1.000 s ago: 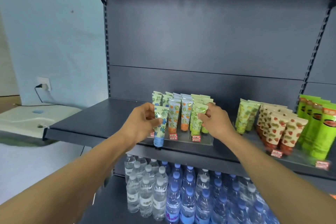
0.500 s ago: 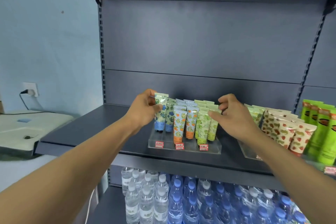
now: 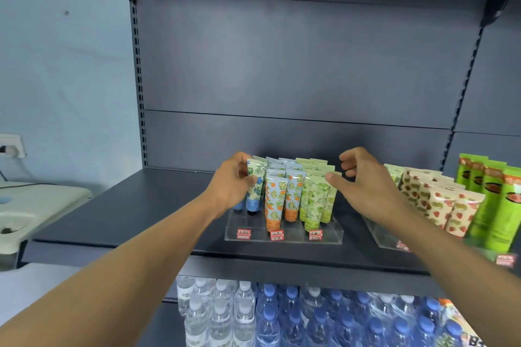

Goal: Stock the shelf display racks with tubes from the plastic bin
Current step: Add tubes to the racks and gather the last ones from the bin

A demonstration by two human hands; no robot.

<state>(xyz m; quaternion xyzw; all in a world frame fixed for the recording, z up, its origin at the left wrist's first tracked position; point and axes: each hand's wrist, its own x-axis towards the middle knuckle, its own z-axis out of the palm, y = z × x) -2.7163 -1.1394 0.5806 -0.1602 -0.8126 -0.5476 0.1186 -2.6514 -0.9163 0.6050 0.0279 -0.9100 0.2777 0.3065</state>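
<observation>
A clear acrylic display rack [image 3: 284, 231] stands on the dark shelf [image 3: 146, 220], holding rows of blue, orange and green patterned tubes. My left hand [image 3: 232, 186] grips a blue-bottomed tube [image 3: 255, 186] upright in the rack's left column, cap down. My right hand [image 3: 366, 186] hovers at the rack's right side, fingers apart, its thumb tip touching the top of a green tube [image 3: 317, 200]. The plastic bin is out of view.
A second rack of strawberry-print tubes [image 3: 439, 205] and tall green tubes [image 3: 496, 200] fills the shelf's right part. Water bottles [image 3: 282, 318] crowd the shelf below. A white appliance [image 3: 33, 205] and a wall socket [image 3: 11, 145] sit left of the shelving.
My left hand carried the blue tube from the shelf's front edge up and back into the rack's left column. My right hand let go of the green tubes and opened.
</observation>
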